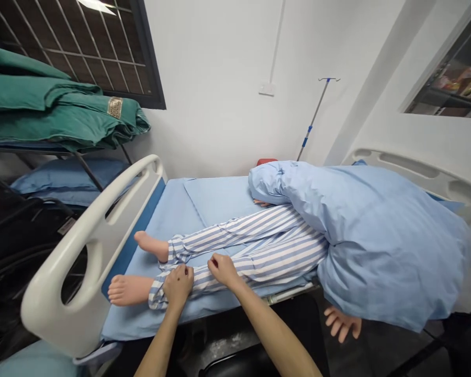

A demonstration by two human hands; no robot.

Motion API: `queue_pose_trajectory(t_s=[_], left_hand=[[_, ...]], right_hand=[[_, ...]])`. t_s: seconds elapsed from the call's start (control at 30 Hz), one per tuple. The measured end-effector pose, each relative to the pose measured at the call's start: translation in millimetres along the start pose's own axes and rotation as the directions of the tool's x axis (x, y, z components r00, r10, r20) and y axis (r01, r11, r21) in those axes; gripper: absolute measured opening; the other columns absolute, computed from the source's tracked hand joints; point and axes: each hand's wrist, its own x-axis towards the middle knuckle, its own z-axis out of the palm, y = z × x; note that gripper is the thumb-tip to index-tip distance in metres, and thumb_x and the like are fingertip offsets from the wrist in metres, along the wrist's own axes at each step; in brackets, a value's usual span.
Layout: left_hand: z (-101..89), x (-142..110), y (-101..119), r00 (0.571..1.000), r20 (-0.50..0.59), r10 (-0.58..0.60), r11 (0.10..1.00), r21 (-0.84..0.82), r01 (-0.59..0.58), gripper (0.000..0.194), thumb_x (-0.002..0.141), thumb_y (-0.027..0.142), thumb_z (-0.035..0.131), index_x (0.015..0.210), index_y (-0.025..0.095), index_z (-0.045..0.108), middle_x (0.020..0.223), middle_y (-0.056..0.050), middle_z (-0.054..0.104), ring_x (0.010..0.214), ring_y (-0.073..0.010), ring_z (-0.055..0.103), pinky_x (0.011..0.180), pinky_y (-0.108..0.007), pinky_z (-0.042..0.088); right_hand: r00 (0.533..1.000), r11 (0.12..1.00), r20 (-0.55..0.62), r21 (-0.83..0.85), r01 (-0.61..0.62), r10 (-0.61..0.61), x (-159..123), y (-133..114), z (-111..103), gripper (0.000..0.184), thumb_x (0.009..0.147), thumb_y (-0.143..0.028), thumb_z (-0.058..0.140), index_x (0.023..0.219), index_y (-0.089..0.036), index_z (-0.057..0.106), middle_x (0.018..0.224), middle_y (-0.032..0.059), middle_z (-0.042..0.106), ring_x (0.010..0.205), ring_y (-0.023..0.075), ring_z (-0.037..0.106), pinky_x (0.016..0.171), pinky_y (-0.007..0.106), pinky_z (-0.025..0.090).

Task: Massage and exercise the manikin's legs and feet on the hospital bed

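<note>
Striped trousers (pixel 282 260) are stretching along the bed (pixel 220 192) on the legs of what seems to be a dummy (pixel 161 252). The left hand (pixel 178 285) is resting over the nearer leg just above the cuff, and the right hand (pixel 223 269) is resting farther up it. The two hands are sitting apart, both curling their fingers; whether either is clamping cloth or only pressing, I cannot tell. The step in hand is apparently handling this lower leg, and moving on is probably calling for even support at both places, so the leg is not twisting. The nearer foot (pixel 129 290) is sticking out bare toward the footboard (pixel 82 309). A blue quilt (pixel 377 225) is covering the upper body, and a drip stand (pixel 316 110) is standing behind.
</note>
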Motion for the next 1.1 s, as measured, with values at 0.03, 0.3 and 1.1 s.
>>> queue_pose_trajectory(t_s=[0.03,0.3,1.1], left_hand=[[-0.1,-0.9,0.4,1.000,0.004,0.000,1.000,0.001,0.000,0.036,0.089,0.028,0.035,0.072,0.018,0.065,0.077,-0.011,0.070,0.078,-0.0231,0.062,0.068,-0.030,0.035],[-20.2,8.3,-1.1,0.995,0.063,-0.072,0.965,-0.247,0.085,0.028,0.086,0.027,0.039,0.062,0.020,0.052,0.073,-0.008,0.065,0.076,-0.0204,0.057,0.072,-0.030,0.037],[-22.3,10.0,18.2,0.930,0.294,-0.222,0.793,-0.500,0.348,0.040,0.089,0.037,0.039,0.055,0.019,0.051,0.062,-0.004,0.058,0.064,-0.0154,0.048,0.061,-0.027,0.027]], right_hand=[[1.000,1.000,0.008,0.001,-0.024,0.024,0.0,-4.1,9.7,0.023,0.092,-0.027,0.041,0.080,-0.024,0.061,0.082,0.0030,0.068,0.080,0.0193,0.061,0.065,0.029,0.035],[0.989,0.989,-0.015,0.004,-0.145,0.145,1.5,-4.5,25.8,0.027,0.091,-0.028,0.041,0.066,-0.024,0.052,0.072,0.0040,0.065,0.074,0.0222,0.061,0.060,0.032,0.027],[0.995,0.975,0.007,0.197,-0.099,0.099,11.6,-31.0,48.0,0.041,0.094,-0.035,0.035,0.057,-0.022,0.044,0.061,0.0049,0.058,0.067,0.0204,0.058,0.060,0.031,0.029]])
